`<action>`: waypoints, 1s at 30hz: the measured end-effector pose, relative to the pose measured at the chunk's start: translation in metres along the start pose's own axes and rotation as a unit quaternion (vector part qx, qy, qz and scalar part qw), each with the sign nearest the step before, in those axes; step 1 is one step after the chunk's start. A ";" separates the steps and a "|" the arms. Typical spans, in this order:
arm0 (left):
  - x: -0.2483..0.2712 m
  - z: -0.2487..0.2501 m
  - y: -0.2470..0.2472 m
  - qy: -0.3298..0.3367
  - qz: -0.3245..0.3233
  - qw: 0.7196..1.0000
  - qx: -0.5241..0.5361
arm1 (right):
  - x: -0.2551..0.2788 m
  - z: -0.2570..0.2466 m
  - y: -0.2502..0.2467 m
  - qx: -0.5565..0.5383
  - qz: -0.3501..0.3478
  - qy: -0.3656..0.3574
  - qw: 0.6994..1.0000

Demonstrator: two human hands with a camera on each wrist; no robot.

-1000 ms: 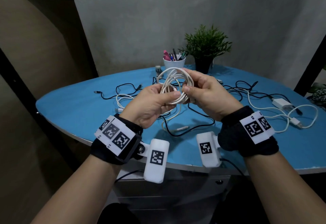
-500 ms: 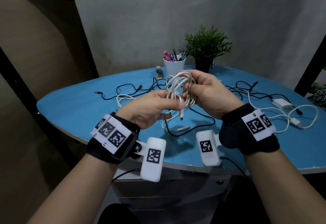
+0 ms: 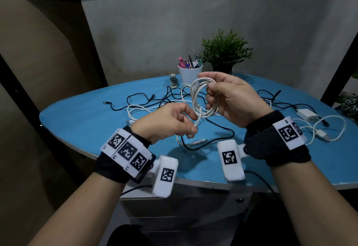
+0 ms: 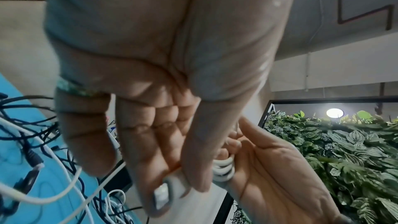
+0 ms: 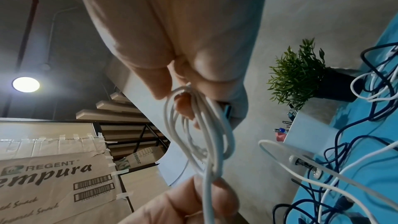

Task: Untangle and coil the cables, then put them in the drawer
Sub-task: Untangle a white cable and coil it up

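Note:
A white cable wound into a coil point(image 3: 199, 98) hangs above the blue table point(image 3: 81, 121). My right hand point(image 3: 228, 98) grips the coil's right side, fingers curled round the bundled loops point(image 5: 200, 125). My left hand point(image 3: 174, 121) pinches the cable's free end just below the coil, and the white plug point(image 4: 161, 197) sticks out under its fingertips. More tangled black cables point(image 3: 205, 135) and white cables point(image 3: 135, 110) lie on the table behind and under my hands. The grey drawer unit point(image 3: 186, 210) stands beneath the table's front edge.
A white cup of pens point(image 3: 189, 73) and a small potted plant point(image 3: 224, 53) stand at the back of the table. A white charger with its cable point(image 3: 308, 114) lies at the right. A small stapler point(image 3: 173, 80) sits left of the cup.
My left hand has let go of the coil's side and slid down along the free end to the plug. The right hand has turned the coil upright and lifted it slightly.

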State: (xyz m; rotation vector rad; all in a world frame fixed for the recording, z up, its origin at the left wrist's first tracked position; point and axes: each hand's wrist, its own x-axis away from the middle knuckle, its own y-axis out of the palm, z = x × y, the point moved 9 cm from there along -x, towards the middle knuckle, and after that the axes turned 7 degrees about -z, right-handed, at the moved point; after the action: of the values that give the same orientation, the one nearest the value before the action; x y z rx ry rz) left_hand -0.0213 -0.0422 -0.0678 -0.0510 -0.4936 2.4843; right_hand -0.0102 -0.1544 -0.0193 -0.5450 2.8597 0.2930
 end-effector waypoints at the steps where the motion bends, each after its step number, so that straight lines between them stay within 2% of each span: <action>1: 0.000 0.001 0.000 -0.003 -0.002 1.000 -0.014 | 0.001 0.000 0.002 0.000 -0.007 -0.006 1.000; 6: -0.003 0.005 -0.009 0.008 0.066 0.997 -0.032 | -0.002 0.000 0.000 0.019 0.014 -0.026 0.999; 9: -0.003 0.018 -0.010 0.064 0.135 0.989 0.002 | -0.003 -0.001 0.003 0.040 0.019 -0.040 0.998; 12: -0.003 0.022 -0.013 0.113 0.191 0.972 0.079 | -0.004 0.000 0.003 0.031 0.029 -0.046 0.998; 16: -0.006 0.013 -0.012 0.090 0.173 0.965 0.178 | -0.004 0.003 0.006 0.066 0.023 -0.051 0.996; 19: -0.009 0.013 -0.004 0.076 0.079 0.963 0.248 | -0.003 0.004 0.008 0.093 0.013 -0.055 0.994; 21: -0.009 0.014 -0.003 0.078 0.044 0.956 0.280 | -0.003 0.005 0.010 0.085 0.002 -0.054 0.995; 26: -0.007 0.015 -0.010 0.089 0.065 0.957 0.267 | -0.004 0.006 0.018 0.038 -0.033 -0.049 0.998; 30: -0.004 0.021 -0.017 0.117 0.100 0.966 0.208 | -0.004 0.005 0.018 0.065 -0.032 -0.047 0.996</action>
State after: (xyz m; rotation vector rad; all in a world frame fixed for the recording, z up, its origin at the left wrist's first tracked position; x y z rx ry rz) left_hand -0.0118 -0.0383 -0.0424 -0.2328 0.1431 2.6808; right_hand -0.0123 -0.1359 -0.0200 -0.5787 2.7400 0.1172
